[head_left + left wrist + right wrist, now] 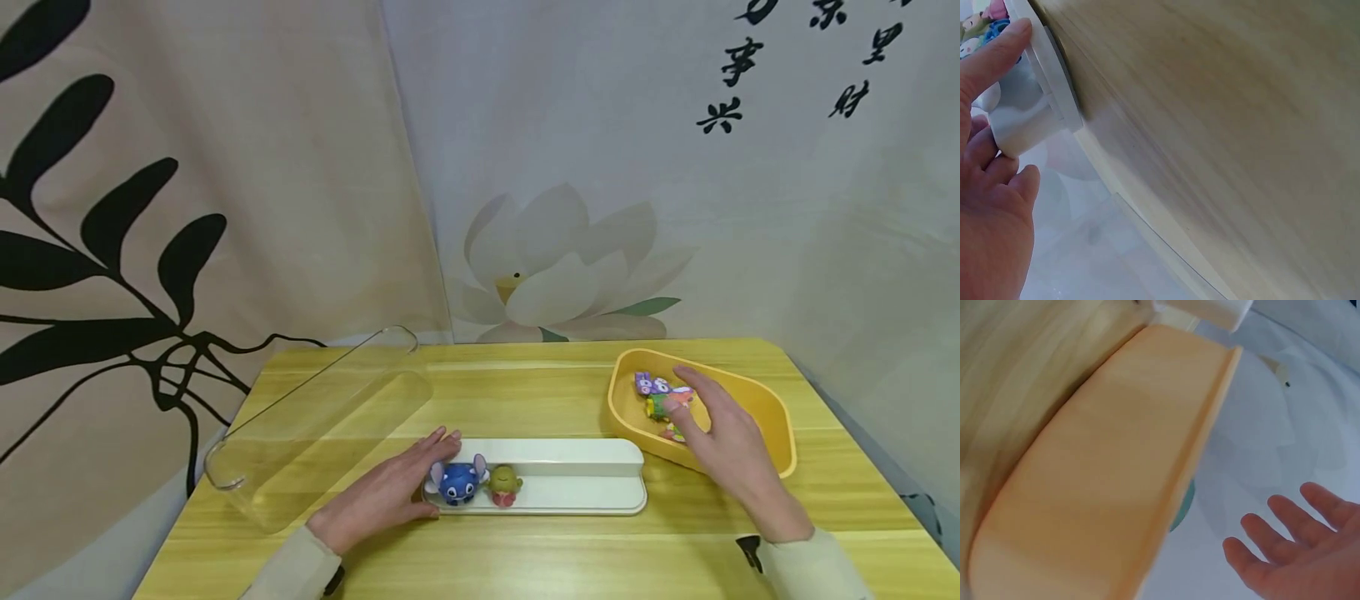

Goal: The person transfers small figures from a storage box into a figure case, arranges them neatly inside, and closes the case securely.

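Observation:
My left hand (401, 485) grips the left end of a white stepped display base (573, 483), thumb at the front edge and fingers at the back. On the base's lower step, beside that hand, sit a blue big-eared figurine (459, 481) and a small green figurine with a pink-red bottom (504, 483). In the left wrist view the thumb (1007, 47) lies along the base's edge. My right hand (723, 442) hovers over a yellow tray (772, 425), fingers spread and holding nothing. Several small colourful figurines (655, 406) lie in the tray, partly hidden by that hand.
A clear plastic cover (322, 425) lies slanted on the left of the wooden table (540, 558), reaching toward its left edge. Behind the table hangs a printed curtain (300, 167) with leaves, a lotus and dark characters.

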The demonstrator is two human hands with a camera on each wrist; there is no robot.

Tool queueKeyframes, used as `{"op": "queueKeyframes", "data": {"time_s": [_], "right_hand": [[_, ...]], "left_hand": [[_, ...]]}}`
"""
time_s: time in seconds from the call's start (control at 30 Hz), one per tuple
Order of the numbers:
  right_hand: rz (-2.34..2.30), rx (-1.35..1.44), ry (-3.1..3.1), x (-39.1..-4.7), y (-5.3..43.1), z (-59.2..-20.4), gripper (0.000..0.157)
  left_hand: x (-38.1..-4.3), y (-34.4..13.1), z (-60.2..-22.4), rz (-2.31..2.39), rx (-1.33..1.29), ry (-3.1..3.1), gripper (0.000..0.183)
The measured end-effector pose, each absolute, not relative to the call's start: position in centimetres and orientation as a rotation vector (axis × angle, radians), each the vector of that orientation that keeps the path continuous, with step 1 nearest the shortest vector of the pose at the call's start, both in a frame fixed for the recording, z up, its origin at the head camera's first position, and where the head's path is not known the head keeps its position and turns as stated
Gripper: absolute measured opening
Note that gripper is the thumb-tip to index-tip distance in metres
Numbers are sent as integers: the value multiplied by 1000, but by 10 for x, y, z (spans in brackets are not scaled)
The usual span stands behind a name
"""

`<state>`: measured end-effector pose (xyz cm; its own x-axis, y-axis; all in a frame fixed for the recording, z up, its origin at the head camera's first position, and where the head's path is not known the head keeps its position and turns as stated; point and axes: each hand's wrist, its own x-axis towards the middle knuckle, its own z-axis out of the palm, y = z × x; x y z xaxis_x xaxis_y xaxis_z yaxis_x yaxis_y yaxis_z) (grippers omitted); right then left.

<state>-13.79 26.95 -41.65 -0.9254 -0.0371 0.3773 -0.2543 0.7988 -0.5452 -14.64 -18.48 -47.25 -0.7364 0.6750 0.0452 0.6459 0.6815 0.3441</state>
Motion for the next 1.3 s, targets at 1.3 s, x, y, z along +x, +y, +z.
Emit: {"op": "queueKeyframes", "data": {"time_s": [1.3], "right_hand": [[1117, -35, -2932, -184, 316, -453, 82]], "left_hand": [[-147, -185, -475, 541, 1142, 2785, 84]]}}
